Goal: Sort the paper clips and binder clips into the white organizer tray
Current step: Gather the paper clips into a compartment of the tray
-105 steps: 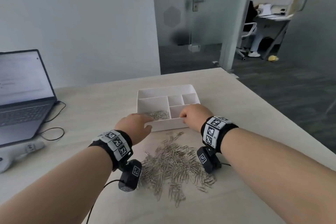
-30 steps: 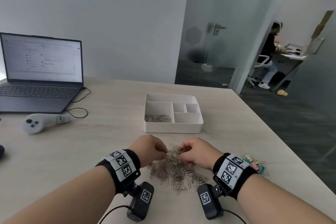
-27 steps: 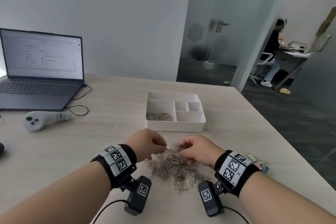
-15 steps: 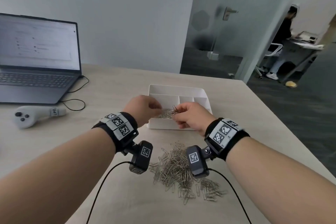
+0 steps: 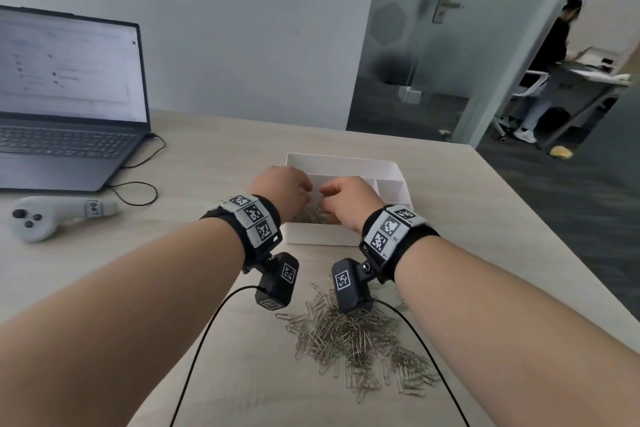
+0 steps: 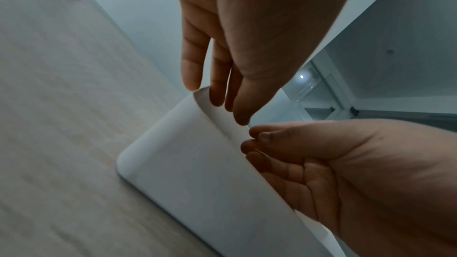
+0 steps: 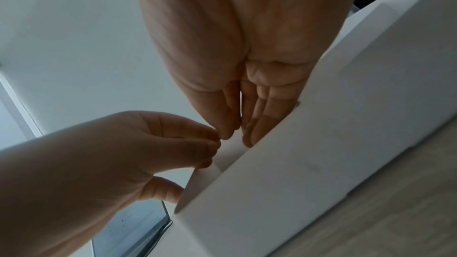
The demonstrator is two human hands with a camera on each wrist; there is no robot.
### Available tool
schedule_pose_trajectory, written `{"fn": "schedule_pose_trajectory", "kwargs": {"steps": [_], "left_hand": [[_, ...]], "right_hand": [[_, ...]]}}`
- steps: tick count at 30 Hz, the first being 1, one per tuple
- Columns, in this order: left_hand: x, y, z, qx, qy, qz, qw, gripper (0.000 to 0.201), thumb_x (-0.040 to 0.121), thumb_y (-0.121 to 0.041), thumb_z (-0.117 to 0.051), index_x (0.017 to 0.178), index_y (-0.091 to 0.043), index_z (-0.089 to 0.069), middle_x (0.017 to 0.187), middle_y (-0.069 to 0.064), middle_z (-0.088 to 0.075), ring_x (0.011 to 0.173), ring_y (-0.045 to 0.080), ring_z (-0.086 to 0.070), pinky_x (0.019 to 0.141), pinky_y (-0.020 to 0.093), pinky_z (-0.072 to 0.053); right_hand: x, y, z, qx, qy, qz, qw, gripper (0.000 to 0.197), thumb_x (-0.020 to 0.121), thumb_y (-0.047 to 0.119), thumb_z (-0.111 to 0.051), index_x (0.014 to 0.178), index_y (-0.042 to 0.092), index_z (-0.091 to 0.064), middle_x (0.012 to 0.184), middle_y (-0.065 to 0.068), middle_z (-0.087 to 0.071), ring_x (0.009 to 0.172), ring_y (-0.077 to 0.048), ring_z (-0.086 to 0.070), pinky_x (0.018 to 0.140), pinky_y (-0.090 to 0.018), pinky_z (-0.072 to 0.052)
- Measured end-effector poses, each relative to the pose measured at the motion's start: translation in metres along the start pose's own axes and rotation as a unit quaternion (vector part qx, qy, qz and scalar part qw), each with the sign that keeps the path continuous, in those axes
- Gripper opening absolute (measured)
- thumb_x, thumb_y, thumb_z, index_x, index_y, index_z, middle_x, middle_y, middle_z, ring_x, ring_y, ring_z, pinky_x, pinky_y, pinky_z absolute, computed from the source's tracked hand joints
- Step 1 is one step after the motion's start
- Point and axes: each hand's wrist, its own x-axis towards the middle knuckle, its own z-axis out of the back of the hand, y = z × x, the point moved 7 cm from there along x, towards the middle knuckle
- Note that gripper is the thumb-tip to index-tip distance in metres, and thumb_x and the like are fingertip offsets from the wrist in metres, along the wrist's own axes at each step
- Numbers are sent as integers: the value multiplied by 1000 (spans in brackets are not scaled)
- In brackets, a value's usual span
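The white organizer tray [image 5: 349, 159] sits on the light wooden table [image 5: 214, 146], past a loose heap of silver paper clips [image 5: 353, 333] that lies nearer the person. The tray is divided into compartments: one long one along the far side, one large one at the near left, and smaller ones to the right. The near left compartment holds a small cluster of silver paper clips [image 5: 313, 213], seen between the two hands; the compartments visible at the right show only white floor. The clips in the heap and in the tray are too many and too tangled to count.

Both hands hang over the near left compartment, fingers pointing down into it, close together but apart. The left hand [image 5: 282, 189] has its fingers [image 6: 191, 62] extended and loosely relaxed, with nothing seen between them. The right hand [image 5: 346, 199] has its fingers [image 7: 259, 124] straight and close together, thumb brought near them; no clip shows in its grip. Each wrist carries one black band with square coded markers and one small black camera below it.

Left of the tray stand one open laptop [image 5: 69, 97], one grey handheld controller [image 5: 52, 218] and a black cable [image 5: 138, 184]. Beyond a glass door, a person [image 5: 550, 73] stands at a desk.
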Motion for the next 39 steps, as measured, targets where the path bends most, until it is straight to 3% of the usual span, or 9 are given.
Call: {"fn": "schedule_pose_trajectory", "kwargs": {"steps": [7,11,13,20,23,26,30,33,39], "left_hand": [[-38,-1,-2,-31,14,-17,999,15,87,-29,-61,93,-26,-75,92,-4,-71,88,18,-64,79,30,-52],[-68,-10,-8,-17,30,-50,998,19,90,-35,-58,94,-26,-75,94,-8,-71,91,16,-64,77,26,-49],[-84,-15,-10,-4,46,-59,997,25,91,-41,-57,99,-26,-75,100,-9,-71,93,14,-64,81,28,-51],[-130,-8,-48,129,236,16,963,94,66,-87,-52,141,-31,-48,143,-4,-42,125,21,-52,103,42,-46],[-143,-12,-52,156,262,22,952,111,51,-91,-61,145,-36,-39,141,-5,-38,121,23,-54,99,43,-48],[-152,-16,-55,171,288,13,942,117,42,-82,-75,144,-41,-36,135,-6,-42,115,24,-57,97,44,-50],[-159,-20,-56,170,282,1,944,98,52,-58,-88,137,-37,-44,125,-5,-57,104,21,-60,93,39,-52],[-163,-21,-61,92,280,20,955,75,60,-43,-90,124,-33,-52,103,-7,-63,76,15,-63,81,35,-58],[-167,-37,-72,-14,258,10,966,52,66,-26,-88,110,-28,-59,93,-2,-68,63,13,-66,69,31,-61]], "right_hand": [[-32,-2,21,-6,-9,41,999,26,90,17,-66,115,21,-72,112,1,-70,97,-15,-67,96,-37,-54],[-65,-6,37,18,-16,51,998,16,91,14,-65,103,22,-72,98,5,-70,83,-15,-65,87,-37,-56],[-84,-15,46,-16,-5,53,998,16,92,19,-66,107,23,-72,102,9,-69,89,-8,-64,84,-30,-53],[-141,-78,60,-295,158,-56,941,82,75,65,-71,145,29,-46,151,-4,-41,129,-21,-51,104,-35,-45],[-163,-93,64,-350,208,-93,909,102,57,74,-77,145,43,-36,139,0,-35,103,-22,-63,87,-41,-59],[-179,-102,62,-362,248,-103,893,101,54,62,-86,140,48,-35,121,-3,-46,71,-24,-66,75,-45,-63],[-190,-107,51,-295,264,-122,910,77,67,36,-90,126,36,-41,82,-10,-67,57,-22,-63,66,-38,-60],[-189,-102,42,-280,231,-115,925,57,76,27,-84,118,29,-46,79,-9,-70,57,-23,-65,66,-39,-61],[-178,-90,20,-199,185,-66,960,42,81,22,-77,115,27,-54,91,-12,-72,63,-25,-69,65,-38,-59]]}}
